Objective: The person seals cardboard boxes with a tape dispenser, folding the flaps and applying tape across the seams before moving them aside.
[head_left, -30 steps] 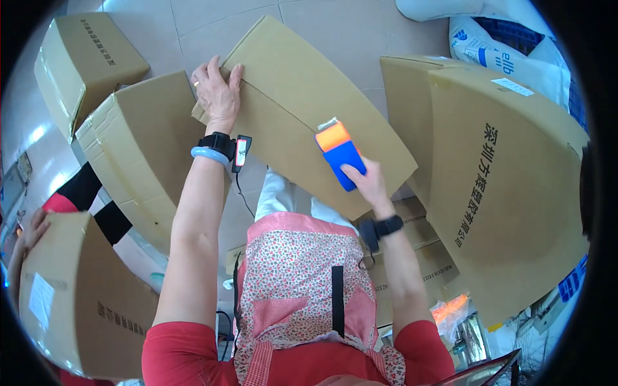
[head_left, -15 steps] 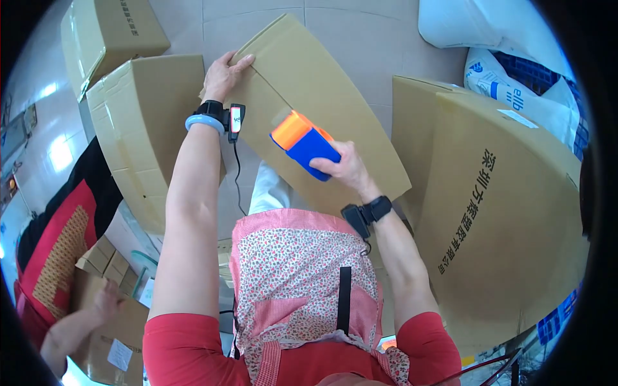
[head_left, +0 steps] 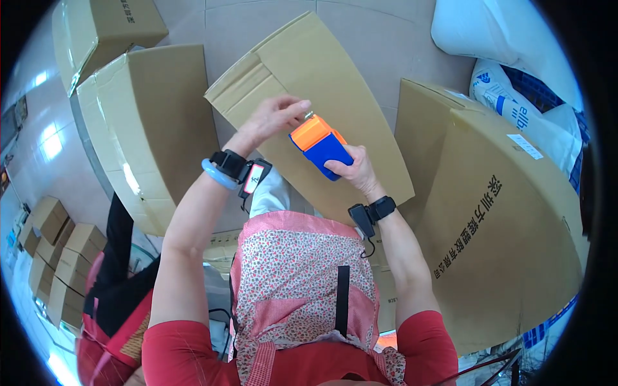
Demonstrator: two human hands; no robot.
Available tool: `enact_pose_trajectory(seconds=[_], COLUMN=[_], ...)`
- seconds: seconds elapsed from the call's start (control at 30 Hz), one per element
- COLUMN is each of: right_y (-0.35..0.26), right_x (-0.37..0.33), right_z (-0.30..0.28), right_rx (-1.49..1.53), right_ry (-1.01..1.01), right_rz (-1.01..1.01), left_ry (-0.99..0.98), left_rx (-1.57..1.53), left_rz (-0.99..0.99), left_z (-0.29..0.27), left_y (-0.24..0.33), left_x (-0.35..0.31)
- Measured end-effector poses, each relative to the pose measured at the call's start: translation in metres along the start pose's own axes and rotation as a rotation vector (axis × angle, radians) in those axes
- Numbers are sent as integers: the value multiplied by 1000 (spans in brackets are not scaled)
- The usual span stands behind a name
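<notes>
My right hand [head_left: 355, 172] grips an orange and blue tape dispenser [head_left: 320, 147], thumb across its blue side. At the dispenser's front end, my left hand [head_left: 275, 119] hovers with its fingers partly bent and apart, close to a short clear strip. Whether those fingertips touch the strip cannot be made out. Both hands are above a large flattened-looking cardboard box [head_left: 341, 83], which lies tilted in front of me, with creased flaps at its left corner.
Large cartons [head_left: 170, 122] stand at the left, and a big printed carton [head_left: 489, 212] is at the right. White sacks [head_left: 499, 29] lie at the far right. Smaller boxes [head_left: 77, 251] are stacked at the lower left, beside another person in dark trousers [head_left: 122, 257].
My left hand has let go of the box's far left edge and come right and nearer, to the dispenser. The dispenser has shifted slightly right. The person at left has moved.
</notes>
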State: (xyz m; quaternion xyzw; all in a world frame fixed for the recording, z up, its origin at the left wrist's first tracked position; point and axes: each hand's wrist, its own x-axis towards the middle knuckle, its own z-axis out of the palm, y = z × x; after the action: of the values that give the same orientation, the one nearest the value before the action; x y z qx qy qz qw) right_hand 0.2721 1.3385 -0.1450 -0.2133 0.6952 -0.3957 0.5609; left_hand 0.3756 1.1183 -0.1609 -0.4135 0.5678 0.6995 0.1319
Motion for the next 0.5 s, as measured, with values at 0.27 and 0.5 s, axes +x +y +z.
enact_pose_trajectory(seconds=[0.27,0.5], right_y=[-5,-9], right_x=[4,-5], right_z=[0,-7], right_rx=[53,16], right_ry=[-10,19], right_rz=[-45,58], left_ry=[-250,72], left_rx=[-200,6], left_rz=[-203,36], left_z=[-2,-32], left_y=[-4,6], left_x=[12,17])
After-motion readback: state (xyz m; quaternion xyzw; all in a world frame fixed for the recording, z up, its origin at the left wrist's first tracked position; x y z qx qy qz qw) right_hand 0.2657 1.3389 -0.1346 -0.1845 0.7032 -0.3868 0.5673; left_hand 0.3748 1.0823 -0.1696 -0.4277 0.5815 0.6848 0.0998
